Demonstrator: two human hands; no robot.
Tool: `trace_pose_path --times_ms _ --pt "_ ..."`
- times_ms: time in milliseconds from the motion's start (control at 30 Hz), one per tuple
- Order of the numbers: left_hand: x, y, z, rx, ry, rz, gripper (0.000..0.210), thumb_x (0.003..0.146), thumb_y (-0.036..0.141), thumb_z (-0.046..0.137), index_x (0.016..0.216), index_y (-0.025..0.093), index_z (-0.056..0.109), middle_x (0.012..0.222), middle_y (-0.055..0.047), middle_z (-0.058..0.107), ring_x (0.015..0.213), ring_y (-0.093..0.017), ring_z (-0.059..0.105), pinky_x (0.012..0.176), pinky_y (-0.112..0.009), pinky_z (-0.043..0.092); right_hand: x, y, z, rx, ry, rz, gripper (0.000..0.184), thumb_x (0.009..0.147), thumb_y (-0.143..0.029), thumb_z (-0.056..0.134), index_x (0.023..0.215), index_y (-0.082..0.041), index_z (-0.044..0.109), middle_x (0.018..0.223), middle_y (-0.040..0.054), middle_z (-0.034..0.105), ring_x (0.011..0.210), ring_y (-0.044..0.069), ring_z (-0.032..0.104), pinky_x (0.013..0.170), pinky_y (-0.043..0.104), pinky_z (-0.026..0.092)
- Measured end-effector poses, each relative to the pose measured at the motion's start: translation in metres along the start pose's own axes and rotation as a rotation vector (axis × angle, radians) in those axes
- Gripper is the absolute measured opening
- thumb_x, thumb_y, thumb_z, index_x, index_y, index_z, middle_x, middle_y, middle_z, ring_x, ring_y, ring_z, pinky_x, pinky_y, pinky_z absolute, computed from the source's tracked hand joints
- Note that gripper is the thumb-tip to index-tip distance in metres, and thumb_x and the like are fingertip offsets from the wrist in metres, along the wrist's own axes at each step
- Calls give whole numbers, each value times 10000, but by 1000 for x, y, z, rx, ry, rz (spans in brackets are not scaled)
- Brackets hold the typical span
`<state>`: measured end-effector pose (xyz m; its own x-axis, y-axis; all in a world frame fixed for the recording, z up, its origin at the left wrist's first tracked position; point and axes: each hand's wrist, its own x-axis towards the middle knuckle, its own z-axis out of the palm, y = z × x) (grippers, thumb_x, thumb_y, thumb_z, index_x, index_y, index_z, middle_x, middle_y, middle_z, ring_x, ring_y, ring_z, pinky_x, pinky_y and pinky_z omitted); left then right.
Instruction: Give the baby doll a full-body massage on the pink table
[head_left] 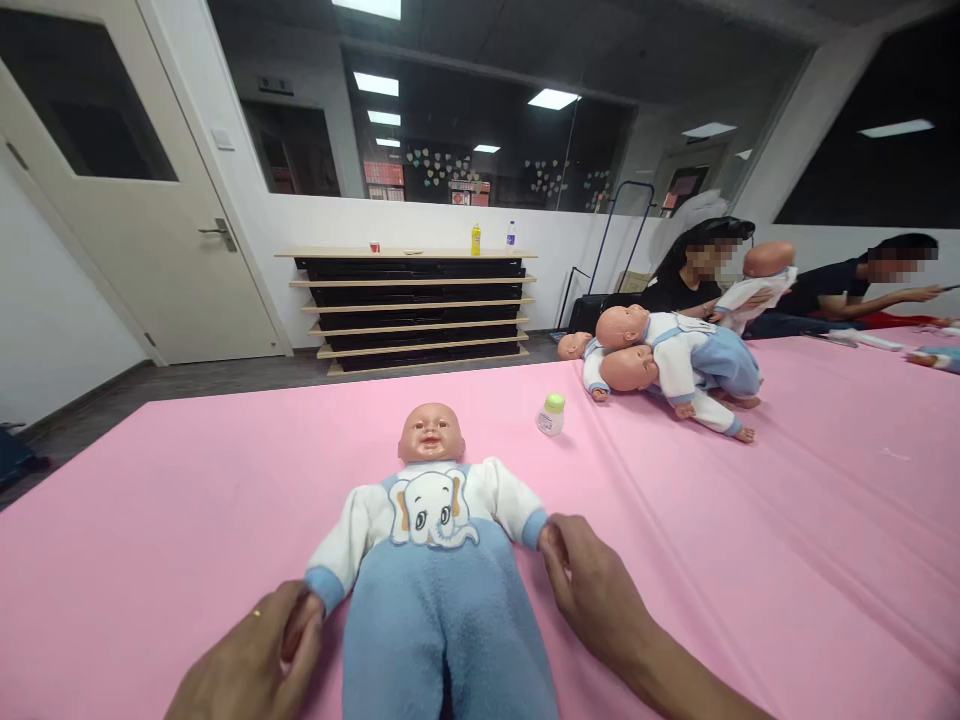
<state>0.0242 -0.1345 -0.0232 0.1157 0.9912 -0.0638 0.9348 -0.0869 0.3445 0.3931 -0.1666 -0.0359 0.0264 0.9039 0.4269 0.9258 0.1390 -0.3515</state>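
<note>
A baby doll point(446, 600) lies on its back on the pink cloth, head pointing away from me and arms spread to both sides. It wears a blue and white outfit with an elephant face on the chest. My left hand point(251, 650) is closed around the doll's hand at the left blue cuff, and a ring shows on one finger. At the other cuff, my right hand point(589, 590) grips the doll's other hand between thumb and fingers. The doll's feet fall outside the view.
The pink-covered table point(225, 470) spreads wide. A small bottle with a green cap point(551, 415) stands beyond the doll. Several dolls point(675, 365) are piled at right, near a person holding another doll point(757, 285). A second person sits farther right. Stacked boards point(420, 310) stand behind.
</note>
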Motion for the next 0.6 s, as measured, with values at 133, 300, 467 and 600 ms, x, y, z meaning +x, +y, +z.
trace_pose_path --times_ms 133,300,467,600 --pt "29 38 -47 85 239 127 324 942 477 352 953 238 570 860 -16 639 685 -165 593 637 -280 399 61 -33 -20 -29 88 -99 224 964 -194 393 1110 -177 563 888 58 583 770 183 560 665 291 426" --pt "82 109 -62 226 242 359 310 956 351 333 831 183 561 848 -58 651 778 -191 617 684 -297 389 125 -94 -7 -99 -74 -229 191 924 -202 463 1047 -166 605 967 88 625 869 210 583 752 309 459" --pt "103 130 -46 269 150 462 372 980 323 272 919 147 594 907 -106 671 815 -210 642 700 -312 401 133 -108 15 -77 -178 -289 254 930 -212 467 1143 -155 595 1099 121 633 972 206 591 845 304 462" --pt "102 121 -49 259 191 463 360 975 345 286 904 163 589 903 -90 667 817 -216 636 693 -318 389 131 -96 14 -68 -165 -259 256 924 -233 472 1129 -161 608 1082 110 643 942 206 603 799 295 458"
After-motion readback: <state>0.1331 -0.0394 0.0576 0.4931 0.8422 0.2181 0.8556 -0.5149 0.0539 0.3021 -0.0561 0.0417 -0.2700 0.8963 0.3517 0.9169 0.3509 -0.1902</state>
